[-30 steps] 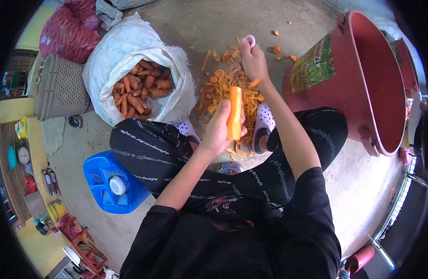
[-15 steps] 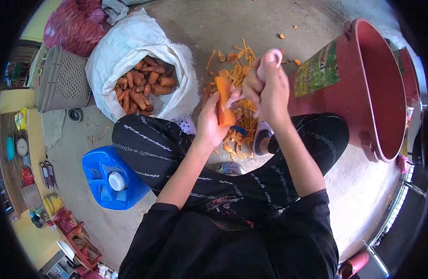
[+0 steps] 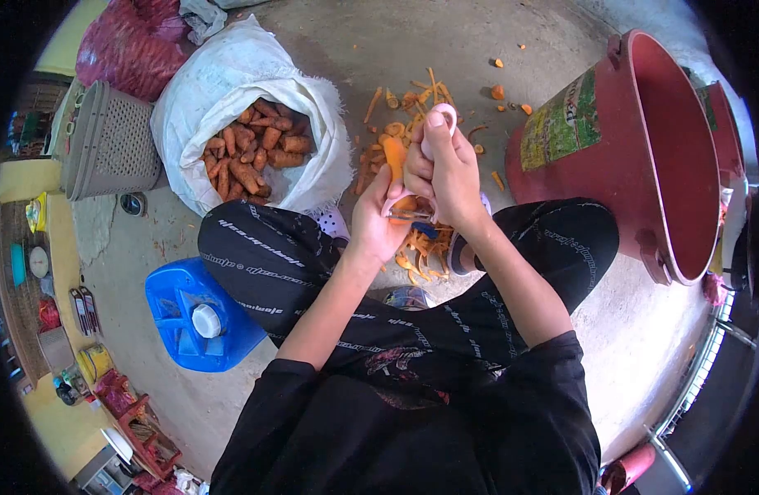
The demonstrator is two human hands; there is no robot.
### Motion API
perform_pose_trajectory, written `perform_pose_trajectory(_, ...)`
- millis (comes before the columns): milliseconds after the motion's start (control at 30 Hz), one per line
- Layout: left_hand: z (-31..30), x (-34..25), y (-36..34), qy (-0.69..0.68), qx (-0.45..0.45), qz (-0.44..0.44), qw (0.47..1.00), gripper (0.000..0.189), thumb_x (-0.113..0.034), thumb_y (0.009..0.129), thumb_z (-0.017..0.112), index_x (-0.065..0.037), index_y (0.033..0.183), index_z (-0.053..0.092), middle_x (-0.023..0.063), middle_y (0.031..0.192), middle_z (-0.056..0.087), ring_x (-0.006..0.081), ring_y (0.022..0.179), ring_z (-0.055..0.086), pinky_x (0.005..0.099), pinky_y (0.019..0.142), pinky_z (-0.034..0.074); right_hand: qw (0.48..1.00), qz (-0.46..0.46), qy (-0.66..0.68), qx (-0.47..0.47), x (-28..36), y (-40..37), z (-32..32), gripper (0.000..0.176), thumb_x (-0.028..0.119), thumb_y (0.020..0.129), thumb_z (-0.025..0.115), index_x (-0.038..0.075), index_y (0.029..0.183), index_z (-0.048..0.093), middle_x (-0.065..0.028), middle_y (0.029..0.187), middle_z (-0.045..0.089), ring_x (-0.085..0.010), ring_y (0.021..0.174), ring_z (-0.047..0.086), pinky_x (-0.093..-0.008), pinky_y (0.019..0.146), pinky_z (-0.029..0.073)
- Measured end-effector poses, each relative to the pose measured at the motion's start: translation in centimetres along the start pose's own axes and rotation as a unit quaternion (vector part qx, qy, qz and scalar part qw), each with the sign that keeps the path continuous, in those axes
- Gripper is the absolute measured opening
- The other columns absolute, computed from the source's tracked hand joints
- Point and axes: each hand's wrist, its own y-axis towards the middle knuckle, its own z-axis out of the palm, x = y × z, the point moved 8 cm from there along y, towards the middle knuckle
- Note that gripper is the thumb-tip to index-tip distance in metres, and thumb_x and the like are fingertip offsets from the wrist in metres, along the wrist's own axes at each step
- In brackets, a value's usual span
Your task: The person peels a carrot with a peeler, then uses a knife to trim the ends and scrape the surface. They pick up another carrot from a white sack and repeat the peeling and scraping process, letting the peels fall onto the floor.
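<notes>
My left hand point(image 3: 375, 219) is closed around an orange carrot point(image 3: 394, 155), whose upper end points away from me. In my right hand point(image 3: 449, 177) is a pink peeler point(image 3: 442, 124); its looped handle sticks out past my thumb. The peeler's blade lies across the lower part of the carrot, close to my left palm. Beneath both hands, a heap of orange peelings point(image 3: 425, 247) lies on the floor between my feet. To the left, a white sack point(image 3: 223, 70) stands with its mouth rolled back, holding many unpeeled carrots point(image 3: 247, 157).
A large dark red tub point(image 3: 676, 165) leans toward me on the right. On the left are a blue jerrycan point(image 3: 177, 289), a grey perforated basket point(image 3: 119, 136) and a red mesh sack point(image 3: 128, 49). Stray carrot bits point(image 3: 498, 92) lie on the concrete floor point(image 3: 379, 41).
My right hand has moved down and left, bringing the peeler from beside the carrot onto its lower end. Another carrot piece now lies on the floor near the tub.
</notes>
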Motion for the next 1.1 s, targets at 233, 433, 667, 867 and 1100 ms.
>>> perform_pose_trajectory(233, 0.1, 1.8, -1.5, 0.052, -0.069, -0.009, 0.996, 0.031, -0.029, 0.097, 0.039, -0.005, 0.112, 0.049, 0.0067, 0.091, 0.053, 0.0154, 0.079, 0.051, 0.0321, 0.071, 0.044, 0.997, -0.025, 0.015, -0.066, 1.4, 3.8, -3.4, 0.034, 0.038, 0.096, 0.042, 0.006, 0.083, 0.041, 0.0019, 0.057, 0.033, -0.0075, 0.041, 0.032, -0.0303, 0.044, 0.048)
perform_pose_trajectory(433, 1.3, 2.4, -1.8, 0.129, -0.008, -0.051, 0.990, 0.047, -0.034, 0.097, 0.040, 0.000, 0.130, 0.040, 0.0040, 0.089, 0.050, 0.0131, 0.080, 0.049, 0.0282, 0.069, 0.043, 0.992, -0.087, -0.037, -0.082, 1.1, 8.1, -7.1, 0.032, 0.036, 0.096, 0.043, 0.008, 0.081, 0.041, 0.0024, 0.057, 0.033, -0.0070, 0.041, 0.032, -0.0321, 0.048, 0.051)
perform_pose_trajectory(667, 1.0, 1.0, -1.4, 0.112, -0.050, -0.009, 0.992, 0.043, -0.031, 0.098, 0.039, -0.002, 0.129, 0.041, 0.0038, 0.090, 0.050, 0.0131, 0.083, 0.049, 0.0307, 0.071, 0.043, 0.728, -0.211, -0.628, -0.179, 2.8, 8.5, -10.4, 0.033, 0.033, 0.097, 0.042, 0.002, 0.092, 0.051, 0.0005, 0.058, 0.048, -0.0070, 0.048, 0.049, -0.0251, 0.046, 0.041)
perform_pose_trajectory(867, 0.2, 0.6, -1.0, 0.100, -0.077, -0.001, 0.992, 0.038, -0.032, 0.097, 0.042, -0.004, 0.122, 0.045, 0.0053, 0.088, 0.052, 0.0145, 0.081, 0.052, 0.0315, 0.070, 0.046, 0.899, -0.239, -0.338, -0.146, 5.5, 6.1, -7.6, 0.032, 0.033, 0.097, 0.042, 0.003, 0.091, 0.047, 0.0001, 0.058, 0.045, -0.0102, 0.046, 0.047, -0.0297, 0.051, 0.047)
perform_pose_trajectory(1100, -1.2, 0.1, -1.0, 0.104, -0.155, 0.017, 0.982, 0.029, -0.036, 0.097, 0.040, -0.012, 0.108, 0.051, 0.0012, 0.092, 0.054, 0.0148, 0.085, 0.053, 0.0351, 0.075, 0.045, 0.994, -0.080, 0.002, -0.068, 3.6, 0.7, -2.3, 0.033, 0.038, 0.097, 0.040, 0.007, 0.086, 0.041, -0.0002, 0.055, 0.034, -0.0105, 0.039, 0.035, -0.0344, 0.048, 0.051)
